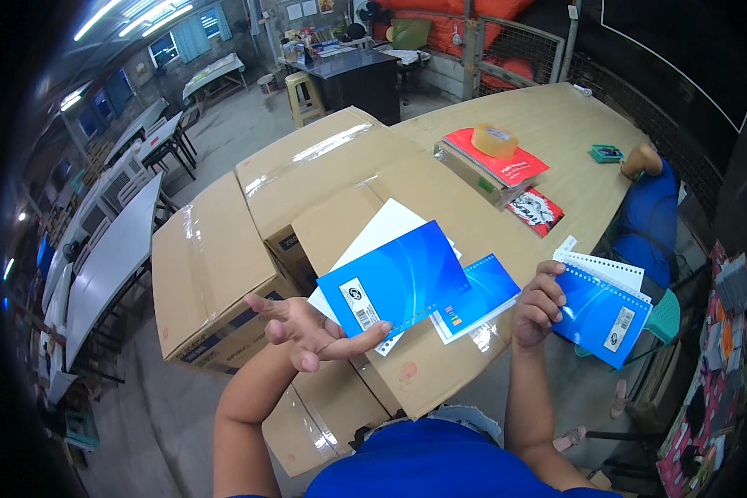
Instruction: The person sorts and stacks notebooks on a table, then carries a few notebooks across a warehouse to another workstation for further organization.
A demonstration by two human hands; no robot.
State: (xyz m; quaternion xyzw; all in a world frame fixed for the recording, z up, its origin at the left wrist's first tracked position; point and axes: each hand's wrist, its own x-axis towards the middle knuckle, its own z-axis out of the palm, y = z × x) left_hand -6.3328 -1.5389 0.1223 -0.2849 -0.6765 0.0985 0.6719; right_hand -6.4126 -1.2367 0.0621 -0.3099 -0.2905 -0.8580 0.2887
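Note:
My right hand (pixel 539 305) is closed round a small bundle of punched sheets with a blue cover (pixel 602 319), white leaves showing behind it, held up at the right. My left hand (pixel 315 328) is turned palm up with its fingers spread. One fingertip of it lies at the lower edge of a larger blue cover (pixel 390 278), which has a row of punched holes. White sheets (pixel 390 220) stick out behind that cover. To its right, a second blue cover (pixel 494 286) on white sheets rests on the cardboard box (pixel 456 365).
More taped cardboard boxes (pixel 203 257) stand left and below. On the wooden table (pixel 440 116) are a red-topped stack (pixel 506 162) bearing a tape roll (pixel 495 139), a black, white and red booklet (pixel 535 209) and a small green case (pixel 607 153). A person in blue (pixel 651 216) is at the right.

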